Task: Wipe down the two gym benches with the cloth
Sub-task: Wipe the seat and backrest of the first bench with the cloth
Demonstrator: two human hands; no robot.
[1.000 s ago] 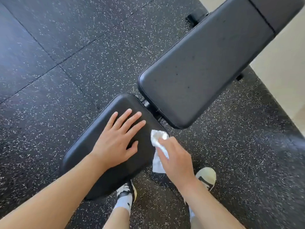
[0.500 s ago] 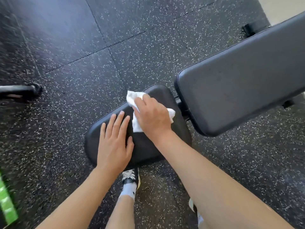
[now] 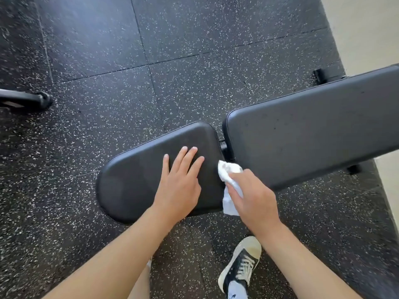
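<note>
A black padded gym bench lies across the middle of the view: a short seat pad [image 3: 138, 182] and, to its right, a long back pad [image 3: 313, 139]. My left hand [image 3: 179, 184] rests flat on the seat pad with fingers spread. My right hand [image 3: 252, 199] grips a crumpled white cloth [image 3: 228, 175] at the seat pad's right edge, close to the gap between the two pads. Only this one bench is in view.
The floor is black speckled rubber tile [image 3: 172, 72]. A black metal foot of other equipment [image 3: 28, 100] lies at the left edge. A pale wall or floor strip [image 3: 367, 29] runs along the right. My shoe [image 3: 241, 264] stands below the bench.
My right hand has drawn the cloth from the top of the seat pad back to its right edge. The left hand has stayed flat on the pad. The view has shifted.
</note>
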